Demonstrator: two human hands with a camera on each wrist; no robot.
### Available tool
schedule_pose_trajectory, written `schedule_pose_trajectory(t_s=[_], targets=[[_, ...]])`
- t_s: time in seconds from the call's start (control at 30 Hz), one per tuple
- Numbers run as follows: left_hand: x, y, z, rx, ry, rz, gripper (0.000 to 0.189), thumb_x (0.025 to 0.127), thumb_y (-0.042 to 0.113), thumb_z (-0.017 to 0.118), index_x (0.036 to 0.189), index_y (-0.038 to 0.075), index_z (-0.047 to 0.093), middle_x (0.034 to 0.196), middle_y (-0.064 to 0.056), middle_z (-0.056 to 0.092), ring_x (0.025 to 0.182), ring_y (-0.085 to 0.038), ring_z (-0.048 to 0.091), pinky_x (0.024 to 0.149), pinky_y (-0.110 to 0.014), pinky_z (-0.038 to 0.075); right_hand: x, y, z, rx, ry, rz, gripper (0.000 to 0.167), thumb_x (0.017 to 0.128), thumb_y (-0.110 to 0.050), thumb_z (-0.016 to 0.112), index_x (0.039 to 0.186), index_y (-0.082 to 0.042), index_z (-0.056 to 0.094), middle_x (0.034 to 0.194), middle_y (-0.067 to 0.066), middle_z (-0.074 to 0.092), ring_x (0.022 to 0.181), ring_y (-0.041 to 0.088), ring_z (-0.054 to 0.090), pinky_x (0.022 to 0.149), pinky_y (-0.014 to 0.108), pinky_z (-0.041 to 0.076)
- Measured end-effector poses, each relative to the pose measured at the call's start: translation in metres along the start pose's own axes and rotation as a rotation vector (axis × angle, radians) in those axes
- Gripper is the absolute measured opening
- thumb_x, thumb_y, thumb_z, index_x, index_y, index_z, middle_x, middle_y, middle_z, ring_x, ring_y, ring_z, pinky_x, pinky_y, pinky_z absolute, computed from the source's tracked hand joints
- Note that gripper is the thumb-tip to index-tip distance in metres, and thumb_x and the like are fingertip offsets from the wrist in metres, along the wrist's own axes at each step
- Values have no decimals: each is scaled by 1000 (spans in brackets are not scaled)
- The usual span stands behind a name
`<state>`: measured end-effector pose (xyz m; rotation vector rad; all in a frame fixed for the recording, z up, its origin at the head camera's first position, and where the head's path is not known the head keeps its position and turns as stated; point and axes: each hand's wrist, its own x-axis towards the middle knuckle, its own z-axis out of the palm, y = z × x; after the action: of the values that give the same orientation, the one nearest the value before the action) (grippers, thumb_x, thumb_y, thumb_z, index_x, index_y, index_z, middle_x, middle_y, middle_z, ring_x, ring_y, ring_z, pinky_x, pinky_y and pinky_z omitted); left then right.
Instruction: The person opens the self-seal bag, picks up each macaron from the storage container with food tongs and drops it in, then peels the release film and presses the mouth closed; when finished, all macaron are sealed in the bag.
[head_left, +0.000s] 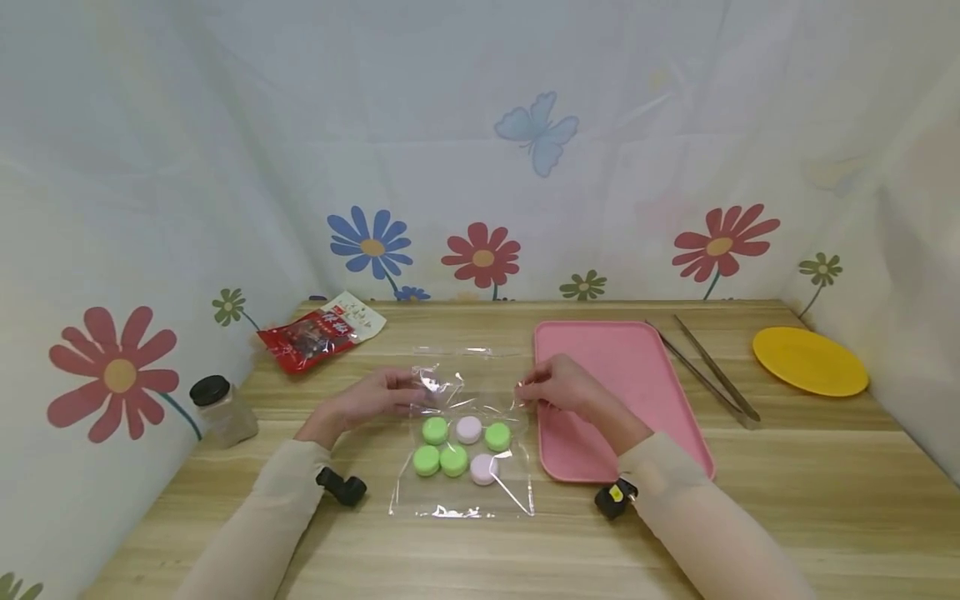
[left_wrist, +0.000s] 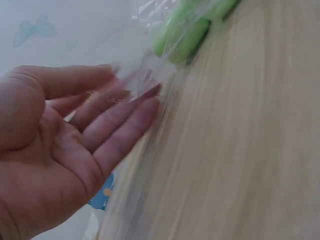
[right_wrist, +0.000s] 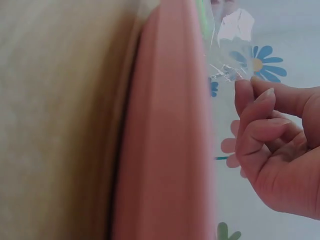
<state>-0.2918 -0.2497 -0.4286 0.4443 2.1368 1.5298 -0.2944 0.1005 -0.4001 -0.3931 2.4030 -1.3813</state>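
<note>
A clear plastic bag [head_left: 468, 500] lies in front of me, with green macarons [head_left: 426, 460] and two pale lilac macarons [head_left: 484, 468] inside or beneath its film. My left hand [head_left: 378, 393] is at the bag's upper left edge. In the left wrist view its thumb and fingertips [left_wrist: 152, 105] hold the film, the other fingers fairly straight. At the upper right edge, my right hand [head_left: 566, 385] pinches the film between thumb and index finger; the right wrist view shows the remaining fingers [right_wrist: 257, 137] curled. The upper part of the bag is raised between both hands.
Right of the bag lies a pink tray [head_left: 622, 417], with metal tongs [head_left: 708, 371] beside it and a yellow plate [head_left: 810, 360] farther right. A red snack packet [head_left: 315, 337] lies back left, and a black-lidded jar [head_left: 225, 412] stands at the left edge. Patterned curtains border the table.
</note>
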Motion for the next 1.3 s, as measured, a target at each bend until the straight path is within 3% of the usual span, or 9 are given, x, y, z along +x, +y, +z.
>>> schedule_pose_trajectory(t_s=[0.1,0.23,0.43,0.77,0.87,1.0,1.1,1.3], targets=[[2,2,1,9,36,58,46,102,24,60,140,0,55,125,-14,68,115,-28,65,96,-39,53,-3,-1,-2,-41,8,-22,10,90,-13,73,90,-3,75,75,6,68,61,14,53,54,23,44],[8,2,7,-26,71,83,44,106,26,53,135,-7,56,120,-16,70,111,-29,68,95,-39,54,-7,2,-10,-95,1,-25,9,90,-8,71,85,-2,74,71,7,66,57,13,50,50,22,41],[7,2,15,-38,236,43,39,104,25,56,127,-6,63,111,-16,73,100,-26,71,88,-37,57,-5,0,-18,-130,-82,-36,9,92,-9,70,89,-2,75,74,8,67,61,14,53,55,24,47],[13,2,29,-186,390,-1,35,103,22,58,122,-6,65,106,-15,74,95,-22,73,84,-34,58,5,-4,-25,-117,-84,-15,14,94,-7,67,99,3,75,78,10,68,63,15,57,57,24,50],[13,3,33,-199,421,-5,38,103,22,58,126,-8,61,106,-15,74,92,-21,73,82,-33,58,2,-10,-30,-157,-25,-18,17,96,-9,66,105,4,73,82,11,70,69,17,60,59,25,51],[13,4,34,-205,443,11,40,103,21,58,129,-10,59,104,-16,74,91,-20,74,82,-32,59,-2,-33,-34,-163,127,-91,20,99,-12,63,111,1,71,92,11,71,81,26,65,64,28,52],[12,4,35,-210,450,14,38,102,21,59,128,-8,61,104,-17,74,91,-20,74,81,-32,59,3,-56,-19,-89,170,-175,22,99,-15,64,115,-3,70,99,13,71,83,30,67,64,29,54],[8,4,37,-197,446,26,35,102,21,59,124,-5,65,107,-19,73,93,-22,73,82,-33,59,33,-90,39,-26,106,-273,25,95,-15,70,119,-6,73,98,10,74,61,15,67,59,31,58]])
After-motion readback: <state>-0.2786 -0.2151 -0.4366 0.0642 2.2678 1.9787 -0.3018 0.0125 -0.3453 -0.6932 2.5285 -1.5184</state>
